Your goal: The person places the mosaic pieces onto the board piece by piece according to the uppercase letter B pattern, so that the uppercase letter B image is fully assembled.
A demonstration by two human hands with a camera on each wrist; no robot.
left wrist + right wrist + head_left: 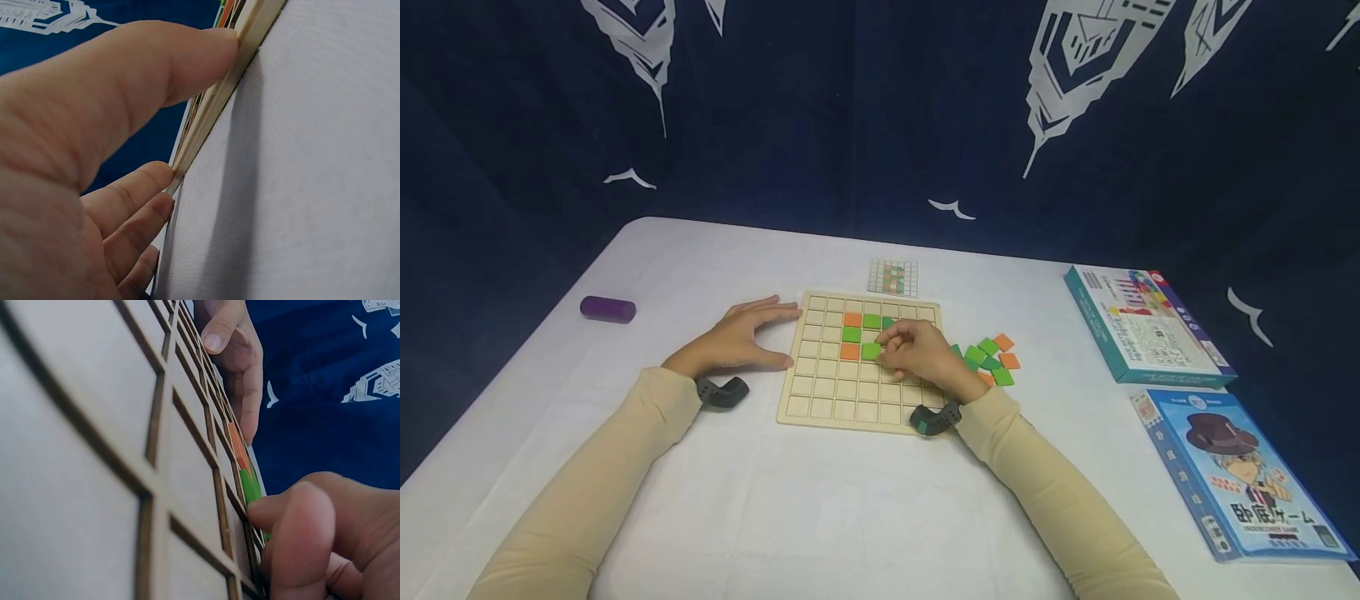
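Observation:
A square wooden grid board lies flat on the table. Orange and green square tiles sit in several of its cells, among them an orange tile. At the light green tile just right of that one, my right hand pinches with curled fingertips; the right wrist view shows this green tile against a fingertip. My left hand is spread at the board's left edge, its thumb and fingertips touching the rim. The right hand hides some cells and perhaps more tiles.
Loose green and orange tiles lie right of the board. Behind it is a small pattern card. A purple cylinder lies at far left. Two game boxes, a teal-edged one and a blue one, stand at the right.

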